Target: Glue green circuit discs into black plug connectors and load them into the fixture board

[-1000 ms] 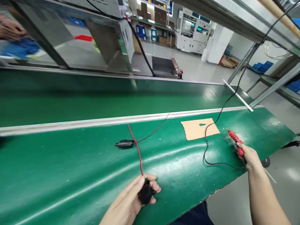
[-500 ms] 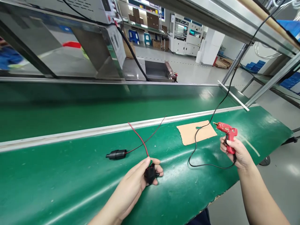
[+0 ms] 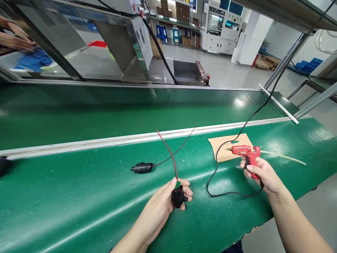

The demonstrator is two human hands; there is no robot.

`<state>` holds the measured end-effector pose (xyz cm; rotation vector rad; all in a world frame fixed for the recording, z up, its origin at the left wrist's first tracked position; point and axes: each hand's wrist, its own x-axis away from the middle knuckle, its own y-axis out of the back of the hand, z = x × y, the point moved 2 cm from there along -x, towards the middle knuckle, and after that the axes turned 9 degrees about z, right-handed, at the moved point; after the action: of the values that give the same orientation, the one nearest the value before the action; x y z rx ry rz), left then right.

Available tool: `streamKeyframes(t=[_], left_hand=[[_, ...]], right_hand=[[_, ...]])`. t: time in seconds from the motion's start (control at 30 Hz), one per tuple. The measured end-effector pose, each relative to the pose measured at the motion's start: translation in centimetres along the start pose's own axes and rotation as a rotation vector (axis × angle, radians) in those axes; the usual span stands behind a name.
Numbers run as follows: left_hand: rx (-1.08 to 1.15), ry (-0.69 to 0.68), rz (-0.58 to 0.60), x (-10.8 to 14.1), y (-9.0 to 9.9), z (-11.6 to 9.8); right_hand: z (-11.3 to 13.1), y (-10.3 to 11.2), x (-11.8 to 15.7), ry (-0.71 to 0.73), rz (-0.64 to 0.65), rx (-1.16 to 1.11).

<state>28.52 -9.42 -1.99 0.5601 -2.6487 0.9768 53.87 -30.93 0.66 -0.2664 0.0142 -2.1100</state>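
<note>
My left hand (image 3: 168,202) holds a small black plastic part (image 3: 178,196) with a green piece at its top, from which a red wire (image 3: 170,153) rises. Behind it, a black cylindrical connector (image 3: 142,168) lies on the green work surface, and its thin dark red wire crosses behind the red one. In my right hand (image 3: 263,174) is a red glue gun (image 3: 246,151), its nozzle pointing left over a piece of cardboard (image 3: 218,153). A pale glue stick (image 3: 289,157) extends from the gun's rear. The gun's black cord (image 3: 231,193) loops on the surface.
A white strip (image 3: 118,139) separates the near green surface (image 3: 79,196) from the green belt (image 3: 92,116) behind. A white bar (image 3: 280,104) crosses the belt's right end. At the upper left, another person's hands (image 3: 17,38) touch blue material. A dark object sits at the left edge.
The glue gun has moved left relative to the cardboard and turned, its nozzle now over the cardboard. The view has shifted, bringing another person's hands in at the upper left. My left hand keeps its hold.
</note>
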Motion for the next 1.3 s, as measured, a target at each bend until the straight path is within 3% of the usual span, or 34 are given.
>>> streamKeyframes(t=[0.1,0.27,0.43,0.73,1.03,1.17,1.23,1.3], left_hand=[[-0.003,0.014,-0.012,0.1,-0.4,-0.1],[-0.001,0.021,-0.040,0.0,0.0,0.3],[-0.012,0.023,-0.074,0.1,-0.1,0.2],[-0.027,0.028,-0.105,0.2,-0.5,0.1],[-0.036,0.029,-0.034,0.0,0.3,0.7],[-0.018,-0.002,-0.014,-0.1,0.4,1.1],[0.002,-0.014,-0.006,0.0,0.1,1.2],[0.023,-0.021,0.003,0.0,-0.1,1.2]], right_hand=[[0.2,0.6,0.3,0.028,-0.039,0.018],[0.3,2.5,0.9,0.031,-0.208,0.237],[0.0,4.0,1.4,0.011,-0.288,0.377],[-0.5,4.0,1.2,-0.036,-0.290,0.695],[2.0,3.3,2.9,-0.068,-0.177,0.974],[3.7,4.3,4.4,-0.052,-0.250,0.880],[4.0,4.6,4.8,-0.009,-0.285,0.711],[3.6,4.1,4.8,0.053,-0.241,0.479]])
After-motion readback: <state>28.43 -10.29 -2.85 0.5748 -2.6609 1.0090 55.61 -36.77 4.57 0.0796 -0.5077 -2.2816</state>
